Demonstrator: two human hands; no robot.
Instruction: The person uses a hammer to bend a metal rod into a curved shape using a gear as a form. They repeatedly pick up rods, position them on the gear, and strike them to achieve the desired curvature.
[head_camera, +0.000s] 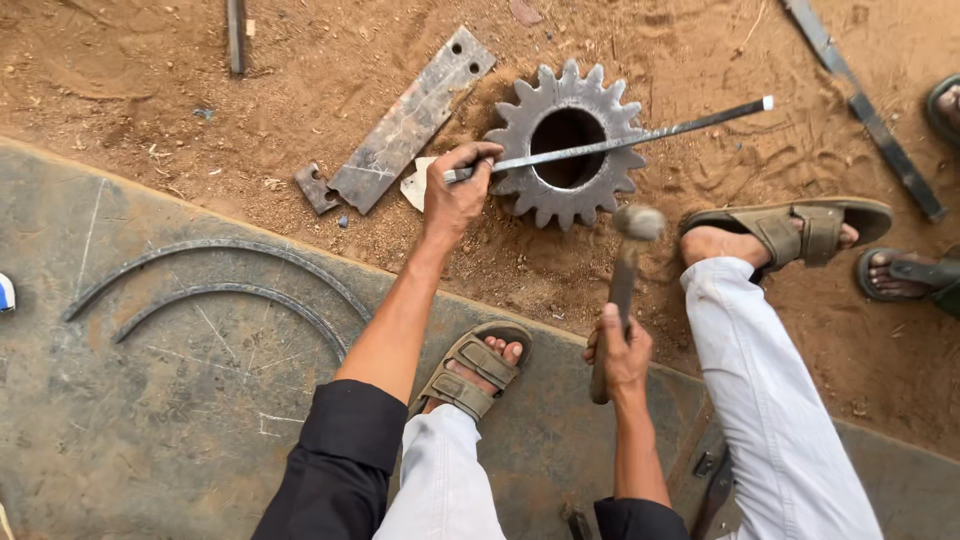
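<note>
Now the left hand (455, 200) grips a rod (620, 142) across the gear (520, 125); the right hand (622, 352) grips a hammer (625, 270).

Your gear (566, 143) sits dull grey on reddish-brown sand (300, 90). Across it, a dark grey rod (640, 137) with a white tip. Below it, your hammer (622, 290) shows brown wood; your trousers (770, 400) white, sandals (800, 230) olive.

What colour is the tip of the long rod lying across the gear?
White, at the far end of the rod, seen in the head view.
</note>
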